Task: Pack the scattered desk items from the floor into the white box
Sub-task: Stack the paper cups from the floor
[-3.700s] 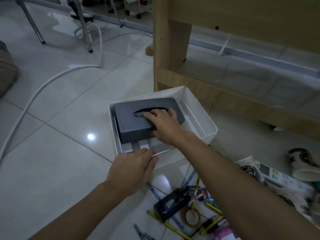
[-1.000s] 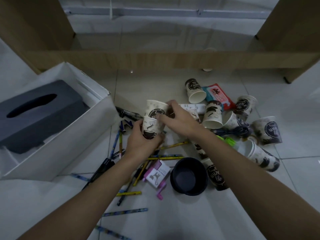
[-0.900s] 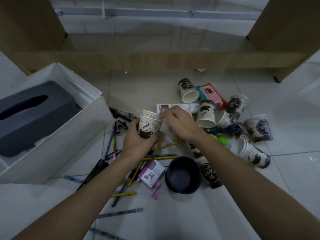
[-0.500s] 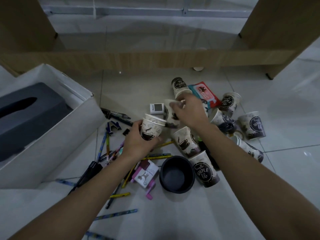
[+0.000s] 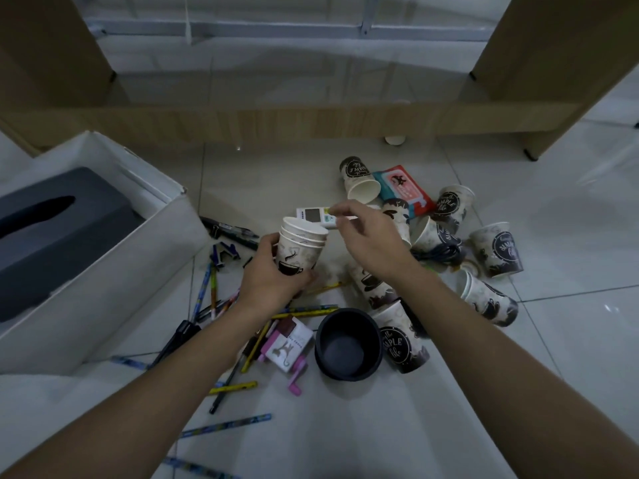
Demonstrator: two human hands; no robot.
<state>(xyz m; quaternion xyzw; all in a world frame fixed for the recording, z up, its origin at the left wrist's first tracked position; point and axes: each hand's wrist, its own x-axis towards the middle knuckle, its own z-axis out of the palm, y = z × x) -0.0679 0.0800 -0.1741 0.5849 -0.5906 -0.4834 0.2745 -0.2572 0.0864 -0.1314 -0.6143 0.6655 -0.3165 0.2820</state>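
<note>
the left hand (image 5: 273,278) is curled round a stack of nested paper cups (image 5: 301,248), thumb on the near side, holding it upright and clear of the tiled floor (image 5: 570,340). the right hand (image 5: 366,243) hovers just right of the stack's rim, fingers loosely bent with thumb and forefinger close together and nothing seen in them; its fingertips overlap the right end of a white remote control (image 5: 313,215) lying on the floor, and whether they touch it cannot be told. the white box (image 5: 103,271) stands on the floor at the left, with a grey tissue box (image 5: 52,236) inside it. loose printed paper cups lie tipped over on the floor to the right of the hands, among them one (image 5: 359,181) beside a red wipes packet (image 5: 403,190) and one (image 5: 491,302) lying further right. a black round pot (image 5: 347,344) stands open-side up near the right forearm, just beside a small pink and white box (image 5: 288,344). pencils (image 5: 304,311) and pens are strewn under the left wrist. a wooden desk frame (image 5: 276,126) crosses behind.
</note>
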